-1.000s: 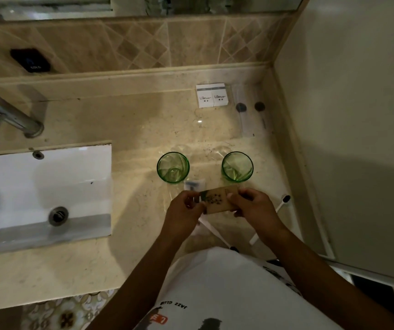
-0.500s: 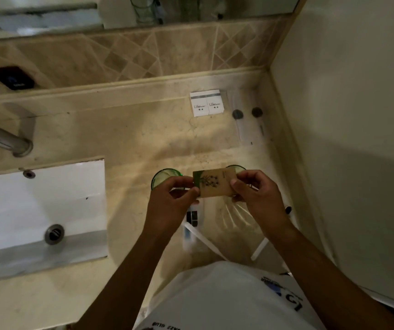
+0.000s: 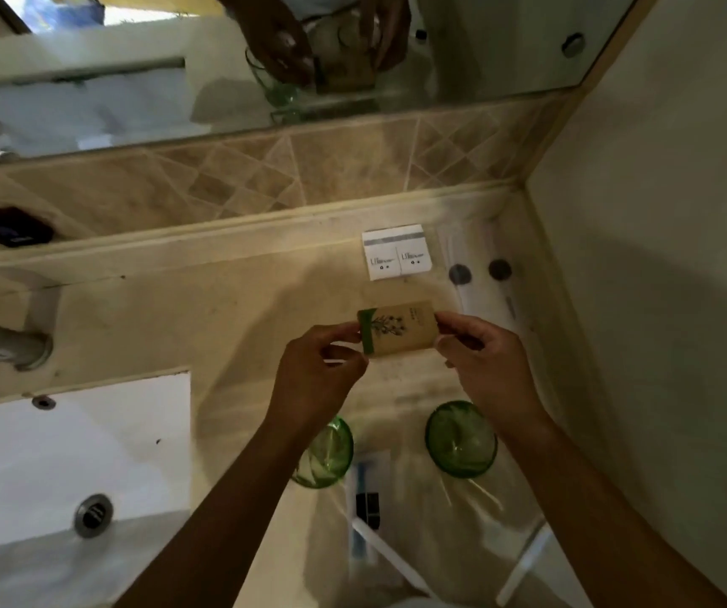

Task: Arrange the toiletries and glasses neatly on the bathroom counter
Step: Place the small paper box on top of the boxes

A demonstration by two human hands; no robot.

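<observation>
Both hands hold a small brown box [image 3: 401,328] with a green edge and a plant drawing, above the beige counter [image 3: 203,309]. My left hand [image 3: 317,375] pinches its left end, my right hand [image 3: 484,362] its right end. Two green glasses stand nearer to me: one [image 3: 328,454] partly under my left forearm, the other [image 3: 461,438] beside my right wrist. Behind the box lie two white sachets [image 3: 396,252] and a clear packet with two dark round items [image 3: 480,272]. White toothbrushes [image 3: 385,550] and a clear wrapper lie close to me.
A white sink [image 3: 72,467] with a metal drain sits at the left, with a chrome tap [image 3: 6,344] over it. A mirror [image 3: 177,81] and tiled backsplash run along the back. A wall [image 3: 660,256] closes the right side. A black object [image 3: 8,230] rests on the ledge.
Both hands have carried the brown box away from me, past the two glasses, toward the white sachets at the back. The view has tilted up, showing more of the mirror.
</observation>
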